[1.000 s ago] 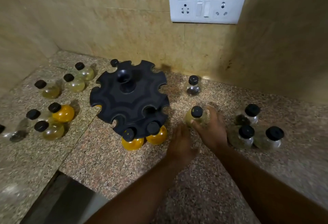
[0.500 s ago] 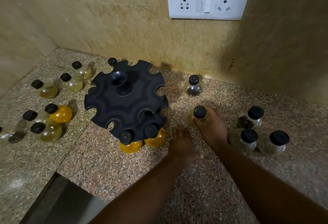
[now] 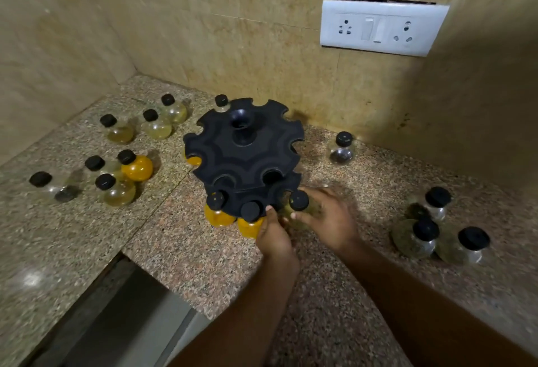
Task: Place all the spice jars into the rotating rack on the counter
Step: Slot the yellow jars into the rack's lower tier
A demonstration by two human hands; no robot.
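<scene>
A black two-tier rotating rack (image 3: 244, 151) stands on the granite counter (image 3: 174, 244). Two orange-filled jars (image 3: 217, 215) with black caps hang in its lower tier at the front. My right hand (image 3: 329, 218) grips a greenish jar (image 3: 298, 202) with a black cap, held at the lower tier's front-right slot. My left hand (image 3: 273, 235) touches the rack's lower edge beside that jar, fingers partly curled. Several loose jars (image 3: 116, 192) lie left of the rack, three (image 3: 425, 238) at the right, and one dark-filled jar (image 3: 342, 148) stands behind.
Tiled walls close the corner behind and to the left. A white socket plate (image 3: 381, 27) is on the back wall. The counter has a cut-out opening (image 3: 122, 314) at the front left. Another small jar (image 3: 221, 103) stands behind the rack.
My right hand has carried the greenish jar leftward from the counter to the rack's lower tier. My left hand has reached forward to the rack's edge.
</scene>
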